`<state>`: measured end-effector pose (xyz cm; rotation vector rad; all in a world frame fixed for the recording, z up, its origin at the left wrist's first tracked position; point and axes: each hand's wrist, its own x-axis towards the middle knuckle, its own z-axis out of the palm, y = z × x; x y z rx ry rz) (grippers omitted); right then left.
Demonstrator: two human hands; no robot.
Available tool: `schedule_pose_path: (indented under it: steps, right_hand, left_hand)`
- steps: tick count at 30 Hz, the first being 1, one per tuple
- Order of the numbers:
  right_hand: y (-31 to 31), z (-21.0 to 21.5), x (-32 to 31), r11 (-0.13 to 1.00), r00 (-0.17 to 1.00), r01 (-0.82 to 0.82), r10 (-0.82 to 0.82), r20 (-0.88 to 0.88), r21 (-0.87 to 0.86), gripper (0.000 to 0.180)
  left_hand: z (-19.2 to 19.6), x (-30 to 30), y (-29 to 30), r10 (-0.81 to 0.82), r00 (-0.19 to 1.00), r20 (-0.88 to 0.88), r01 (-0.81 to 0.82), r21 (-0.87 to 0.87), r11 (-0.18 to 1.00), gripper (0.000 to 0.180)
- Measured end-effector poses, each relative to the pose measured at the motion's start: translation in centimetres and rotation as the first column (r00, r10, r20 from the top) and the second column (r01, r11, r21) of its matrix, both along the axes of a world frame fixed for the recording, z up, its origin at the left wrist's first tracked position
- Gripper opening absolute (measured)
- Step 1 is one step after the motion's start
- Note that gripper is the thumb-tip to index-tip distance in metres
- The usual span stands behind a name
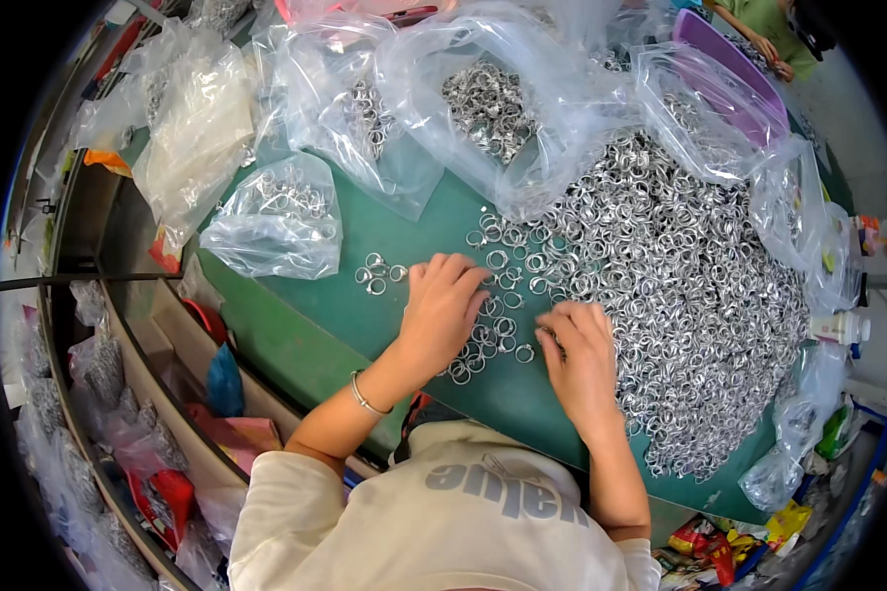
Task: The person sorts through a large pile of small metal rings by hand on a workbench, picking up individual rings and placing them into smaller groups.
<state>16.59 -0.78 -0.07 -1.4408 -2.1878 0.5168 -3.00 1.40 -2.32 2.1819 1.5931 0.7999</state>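
Note:
A large heap of silver metal rings [680, 295] covers the right side of the green table. My left hand [442, 307] rests palm down at the left of a loose scatter of rings [498, 330], its fingers stretched over the nearest ones. A bracelet [365, 396] circles that wrist. Beside the heap's left edge, my right hand [581, 360] hovers with bent fingers and the thumb apart; nothing shows in its grasp. Left of my left hand lies a small group of rings [376, 274], separate from the others.
Clear bags of rings [488, 108] stand along the far side, with a smaller tied bag [281, 217] at the left. A purple basket [729, 74] is at the back right, near another person [774, 39]. Drawers with bagged goods [148, 394] sit lower left.

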Motion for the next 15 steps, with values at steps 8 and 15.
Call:
schedule_pose_path:
  steps: [8,15]
  right_hand:
    - [2.0,-1.4,-1.2,0.996,0.932,-0.013,-0.018,-0.361,-0.083,0.010]
    - [2.7,-0.2,0.1,0.720,0.292,-0.317,-0.545,-0.786,-0.617,0.023]
  left_hand:
    - [-0.6,0.0,1.3,-0.035,0.998,0.050,0.036,-0.008,0.999,0.021]
    - [-0.4,-2.5,1.5,0.343,0.362,0.867,0.433,-0.482,0.762,0.013]
